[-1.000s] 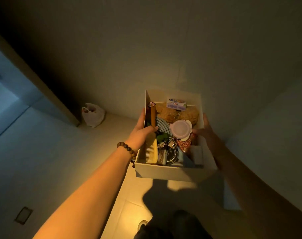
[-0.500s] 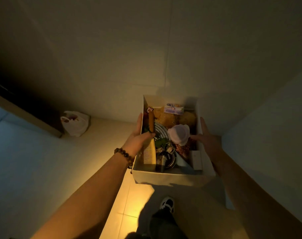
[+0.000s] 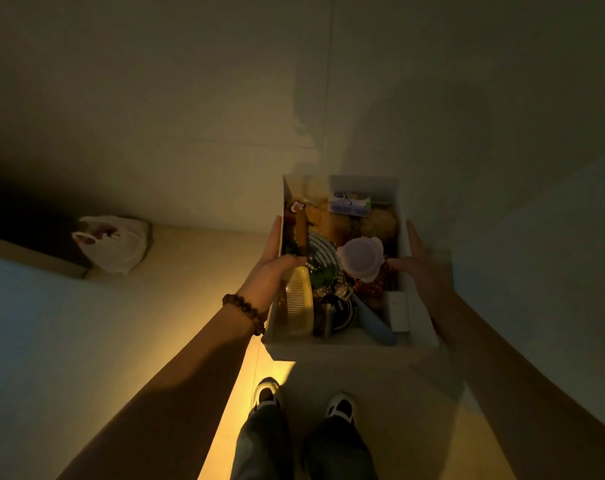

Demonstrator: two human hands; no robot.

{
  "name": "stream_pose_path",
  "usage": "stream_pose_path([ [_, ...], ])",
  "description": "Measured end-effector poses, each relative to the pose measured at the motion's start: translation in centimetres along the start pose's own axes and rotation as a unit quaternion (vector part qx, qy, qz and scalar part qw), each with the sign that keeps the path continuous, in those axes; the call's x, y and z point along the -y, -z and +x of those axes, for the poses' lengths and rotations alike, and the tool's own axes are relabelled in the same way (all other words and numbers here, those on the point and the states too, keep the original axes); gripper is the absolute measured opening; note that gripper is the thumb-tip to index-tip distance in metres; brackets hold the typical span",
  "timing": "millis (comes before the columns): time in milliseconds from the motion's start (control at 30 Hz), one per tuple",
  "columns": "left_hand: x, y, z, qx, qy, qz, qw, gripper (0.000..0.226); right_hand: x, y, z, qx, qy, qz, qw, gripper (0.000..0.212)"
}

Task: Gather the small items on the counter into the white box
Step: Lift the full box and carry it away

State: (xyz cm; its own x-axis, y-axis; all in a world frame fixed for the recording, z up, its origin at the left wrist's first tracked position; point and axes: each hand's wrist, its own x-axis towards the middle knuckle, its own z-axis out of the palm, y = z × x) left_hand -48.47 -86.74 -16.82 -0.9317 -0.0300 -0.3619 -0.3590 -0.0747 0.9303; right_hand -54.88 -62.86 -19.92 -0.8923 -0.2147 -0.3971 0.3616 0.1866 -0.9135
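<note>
Left hand (image 3: pixel 271 268), right hand (image 3: pixel 424 268) fingers clamp white box (image 3: pixel 332 348) side walls, wall close ahead

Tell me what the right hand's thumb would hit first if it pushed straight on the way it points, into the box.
Most likely the round translucent lid. The right hand grips the white box at its right wall, thumb aimed leftward over the rim; the lid lies just beyond its tip, though depth is unclear in this dim view.

View: head camera, single, wide-angle
Facing: forward and steeply down, shoes (image 3: pixel 304 398) at 6 o'clock
Nearness: close, white box (image 3: pixel 332 348) at arm's length, centre
Shared: none
</note>
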Motion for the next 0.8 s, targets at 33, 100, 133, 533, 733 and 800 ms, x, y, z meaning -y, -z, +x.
stream_pose_path([
  [33, 1.1, 0.4, 1.1, 0.001, 0.006, -0.001, 1.0, 0.071, -1.0, -0.3, 0.7, -0.005, -0.001, 0.002, 1.0, 0.078],
  [100, 3.6, 1.2, 3.1, 0.005, 0.016, 0.0, 1.0, 0.075, -3.3, -1.1, 1.8, -0.004, 0.005, 0.013, 1.0, 0.075],
  [133, 5.0, 1.5, 4.0, 0.008, 0.02, 0.001, 1.0, 0.076, -4.6, -1.4, 2.4, -0.005, 0.002, 0.023, 1.0, 0.073],
  [533, 24.9, 5.1, 15.7, 0.025, 0.008, 0.022, 0.999, 0.087, -23.1, -5.3, 14.0, -0.031, 0.023, 0.028, 0.999, 0.068],
  [733, 35.2, 6.0, 22.3, 0.045, -0.014, -0.001, 0.999, 0.085, -32.7, -6.0, 19.8, -0.029, 0.018, 0.001, 0.999, 0.067],
  [800, 37.9, 6.2, 24.0, 0.057, -0.033, 0.01, 0.998, 0.081, -35.2, -6.3, 21.7, -0.03, 0.019, -0.002, 0.999, 0.069],
])
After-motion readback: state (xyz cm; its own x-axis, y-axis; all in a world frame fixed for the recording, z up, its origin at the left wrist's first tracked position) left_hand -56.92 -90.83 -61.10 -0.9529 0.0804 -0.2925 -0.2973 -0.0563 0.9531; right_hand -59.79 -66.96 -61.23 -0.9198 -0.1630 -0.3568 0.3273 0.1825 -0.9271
